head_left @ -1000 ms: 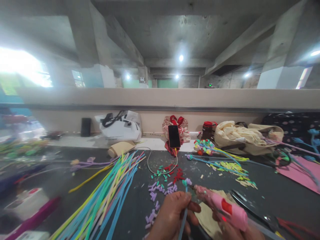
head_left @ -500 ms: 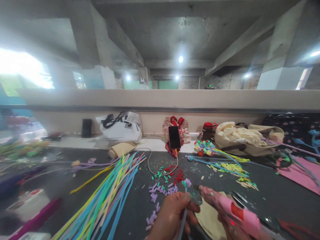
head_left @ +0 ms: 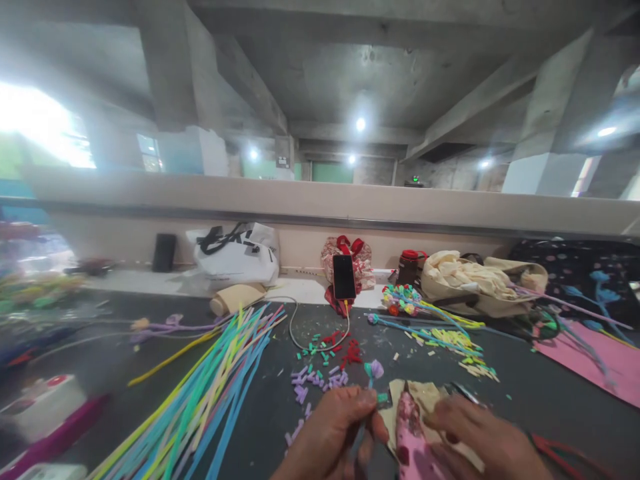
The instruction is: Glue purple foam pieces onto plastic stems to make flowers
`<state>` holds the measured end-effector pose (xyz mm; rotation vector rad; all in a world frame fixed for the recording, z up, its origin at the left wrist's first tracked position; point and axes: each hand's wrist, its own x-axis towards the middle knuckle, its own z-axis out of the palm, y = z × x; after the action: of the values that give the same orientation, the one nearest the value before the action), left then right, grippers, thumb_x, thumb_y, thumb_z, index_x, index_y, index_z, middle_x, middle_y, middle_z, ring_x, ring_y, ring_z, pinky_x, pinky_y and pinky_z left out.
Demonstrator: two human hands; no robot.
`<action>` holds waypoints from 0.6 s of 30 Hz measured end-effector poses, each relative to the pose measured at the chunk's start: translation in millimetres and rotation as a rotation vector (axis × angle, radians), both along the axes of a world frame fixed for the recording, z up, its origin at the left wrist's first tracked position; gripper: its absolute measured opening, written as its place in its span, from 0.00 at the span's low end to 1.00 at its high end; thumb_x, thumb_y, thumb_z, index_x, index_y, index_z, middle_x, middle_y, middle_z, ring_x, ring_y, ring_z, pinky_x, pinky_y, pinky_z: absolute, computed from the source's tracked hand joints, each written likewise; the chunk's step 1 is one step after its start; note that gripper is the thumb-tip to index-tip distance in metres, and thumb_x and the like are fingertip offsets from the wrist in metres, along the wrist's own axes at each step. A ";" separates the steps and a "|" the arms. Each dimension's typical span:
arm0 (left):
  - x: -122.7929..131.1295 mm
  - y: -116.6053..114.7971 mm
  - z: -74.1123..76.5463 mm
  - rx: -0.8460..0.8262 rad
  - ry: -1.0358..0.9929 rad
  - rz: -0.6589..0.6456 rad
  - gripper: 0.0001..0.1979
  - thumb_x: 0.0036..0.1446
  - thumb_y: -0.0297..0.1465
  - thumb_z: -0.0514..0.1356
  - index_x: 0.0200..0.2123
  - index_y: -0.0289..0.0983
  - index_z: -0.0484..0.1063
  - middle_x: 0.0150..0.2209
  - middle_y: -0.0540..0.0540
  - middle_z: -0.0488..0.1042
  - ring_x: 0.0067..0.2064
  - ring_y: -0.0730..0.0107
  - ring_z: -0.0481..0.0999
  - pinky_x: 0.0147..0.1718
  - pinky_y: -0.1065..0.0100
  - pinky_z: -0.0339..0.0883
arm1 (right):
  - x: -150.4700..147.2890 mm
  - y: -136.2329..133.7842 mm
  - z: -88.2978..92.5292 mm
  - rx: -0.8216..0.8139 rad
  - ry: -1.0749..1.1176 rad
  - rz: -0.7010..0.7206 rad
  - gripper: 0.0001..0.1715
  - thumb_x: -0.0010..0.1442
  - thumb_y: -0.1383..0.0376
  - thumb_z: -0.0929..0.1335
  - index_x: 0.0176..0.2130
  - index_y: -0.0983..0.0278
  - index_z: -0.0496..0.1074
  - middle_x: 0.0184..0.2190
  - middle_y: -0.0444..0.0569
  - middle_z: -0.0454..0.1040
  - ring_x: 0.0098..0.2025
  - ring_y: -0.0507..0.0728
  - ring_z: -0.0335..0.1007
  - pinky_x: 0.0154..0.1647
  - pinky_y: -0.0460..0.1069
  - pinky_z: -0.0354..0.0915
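Note:
My left hand is closed in a pinch on a blue pipe-cleaner stem. The stem's upper end carries a small purple-and-green flower. Just right of the thumb shows a small green piece; whether it touches the hand I cannot tell. A pink glue gun lies over a beige pad, its nozzle pointing away from me. My right hand, slightly blurred, is at the gun's right side over the pad, with thumb and fingers apart. The gun's rear is cut off by the frame's bottom edge.
Long coloured pipe cleaners lie at left. Cut purple pieces, red pieces and yellow pieces are scattered about. A phone leans on a patterned bag, its cable looping across the table. Red-handled pliers or scissors lie at right.
The glue gun has swung from a leftward slant to pointing away, down on the pad. My right hand has loosened from it. The left hand still holds the flower stem.

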<state>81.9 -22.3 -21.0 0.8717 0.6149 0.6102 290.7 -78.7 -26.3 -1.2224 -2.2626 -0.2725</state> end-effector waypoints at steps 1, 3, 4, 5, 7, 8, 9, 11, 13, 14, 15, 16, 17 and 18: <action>1.8 -0.1 -1.5 -0.001 -0.017 -0.027 0.20 0.43 0.42 0.60 0.16 0.29 0.68 0.06 0.53 0.61 0.07 0.85 0.55 0.07 0.79 0.41 | -6.9 0.7 10.2 -0.042 0.043 0.045 0.06 0.58 0.68 0.62 0.36 0.60 0.67 0.30 0.47 0.73 0.29 0.51 0.71 0.27 0.41 0.65; 4.1 1.1 -5.4 0.015 -0.035 -0.081 0.21 0.42 0.42 0.60 0.15 0.28 0.68 0.07 0.52 0.62 0.08 0.85 0.56 0.07 0.79 0.42 | -20.7 4.9 26.1 -0.076 0.121 0.100 0.06 0.58 0.70 0.62 0.35 0.62 0.67 0.29 0.46 0.72 0.29 0.50 0.70 0.27 0.41 0.64; 4.5 2.0 -7.3 0.022 -0.038 -0.091 0.21 0.42 0.43 0.60 0.15 0.27 0.69 0.08 0.51 0.63 0.08 0.84 0.57 0.07 0.79 0.42 | -26.8 8.2 30.3 -0.063 0.136 0.124 0.06 0.57 0.70 0.62 0.35 0.62 0.68 0.28 0.46 0.71 0.28 0.50 0.70 0.28 0.42 0.63; 4.4 3.0 -8.9 0.025 -0.035 -0.093 0.21 0.42 0.43 0.60 0.16 0.28 0.69 0.08 0.51 0.64 0.09 0.84 0.58 0.08 0.79 0.42 | -31.8 12.0 31.9 -0.045 0.147 0.127 0.05 0.57 0.69 0.63 0.34 0.62 0.68 0.28 0.45 0.71 0.28 0.50 0.69 0.27 0.42 0.62; 3.3 4.3 -10.9 0.030 -0.025 -0.106 0.21 0.42 0.44 0.60 0.16 0.28 0.69 0.08 0.51 0.64 0.09 0.84 0.58 0.08 0.79 0.42 | -38.5 19.5 29.0 -0.012 0.149 0.128 0.04 0.56 0.69 0.64 0.33 0.62 0.69 0.27 0.45 0.71 0.28 0.50 0.69 0.27 0.43 0.61; 2.6 4.6 -11.3 0.033 -0.026 -0.107 0.21 0.42 0.44 0.59 0.16 0.29 0.69 0.08 0.52 0.64 0.09 0.84 0.58 0.08 0.79 0.42 | -40.2 22.7 26.0 -0.004 0.149 0.130 0.04 0.57 0.69 0.64 0.33 0.62 0.69 0.27 0.44 0.71 0.28 0.50 0.69 0.27 0.43 0.61; 2.1 4.7 -11.4 0.037 -0.030 -0.110 0.21 0.42 0.44 0.59 0.16 0.29 0.69 0.08 0.52 0.64 0.09 0.84 0.58 0.08 0.79 0.41 | -41.2 25.2 23.0 -0.003 0.149 0.134 0.05 0.57 0.69 0.63 0.33 0.62 0.69 0.27 0.44 0.71 0.28 0.50 0.69 0.27 0.43 0.61; 1.8 4.4 -11.2 0.044 -0.045 -0.116 0.22 0.43 0.45 0.59 0.16 0.29 0.69 0.08 0.52 0.63 0.09 0.84 0.58 0.08 0.79 0.40 | -42.0 27.9 19.1 -0.004 0.153 0.150 0.05 0.57 0.70 0.63 0.32 0.62 0.68 0.26 0.44 0.71 0.28 0.50 0.68 0.28 0.42 0.61; 2.3 3.8 -10.9 0.040 -0.048 -0.107 0.22 0.42 0.45 0.59 0.16 0.29 0.68 0.07 0.53 0.61 0.08 0.84 0.57 0.08 0.79 0.40 | -42.0 27.9 19.7 -0.014 0.150 0.156 0.06 0.58 0.71 0.62 0.31 0.63 0.66 0.25 0.44 0.70 0.27 0.49 0.67 0.26 0.42 0.60; 2.8 3.6 -10.7 0.040 -0.034 -0.112 0.22 0.42 0.45 0.59 0.15 0.29 0.68 0.06 0.53 0.61 0.08 0.84 0.57 0.07 0.78 0.40 | -41.8 27.2 21.8 -0.025 0.144 0.152 0.06 0.58 0.71 0.62 0.31 0.63 0.66 0.24 0.43 0.69 0.26 0.49 0.66 0.25 0.42 0.59; 3.3 3.4 -10.4 0.043 -0.009 -0.116 0.23 0.41 0.46 0.59 0.15 0.29 0.68 0.06 0.53 0.60 0.08 0.83 0.56 0.07 0.78 0.40 | -41.2 26.4 25.1 -0.038 0.138 0.145 0.06 0.58 0.71 0.61 0.30 0.63 0.65 0.24 0.43 0.69 0.25 0.49 0.65 0.24 0.42 0.58; 3.7 3.0 -9.8 0.047 0.020 -0.108 0.23 0.40 0.47 0.58 0.15 0.30 0.67 0.06 0.52 0.61 0.08 0.83 0.57 0.07 0.78 0.40 | -40.2 25.8 29.4 -0.051 0.133 0.139 0.07 0.58 0.70 0.61 0.29 0.63 0.64 0.23 0.42 0.68 0.25 0.49 0.64 0.24 0.42 0.57; 4.2 2.6 -8.9 0.054 0.052 -0.084 0.23 0.40 0.47 0.58 0.16 0.30 0.67 0.08 0.51 0.63 0.08 0.83 0.58 0.07 0.79 0.41 | -38.6 25.6 34.5 -0.064 0.131 0.129 0.07 0.59 0.70 0.61 0.28 0.63 0.63 0.23 0.42 0.67 0.25 0.49 0.64 0.24 0.42 0.57; 4.6 2.1 -7.8 0.060 0.086 -0.053 0.21 0.40 0.47 0.58 0.17 0.31 0.66 0.10 0.50 0.66 0.08 0.82 0.59 0.07 0.79 0.42 | -36.4 25.9 40.2 -0.074 0.128 0.120 0.07 0.59 0.70 0.61 0.28 0.63 0.62 0.24 0.42 0.66 0.25 0.49 0.64 0.24 0.42 0.57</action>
<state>86.5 -20.3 -28.8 0.9712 0.6515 0.5482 254.3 -52.8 13.9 -1.1020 -2.2409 -0.0640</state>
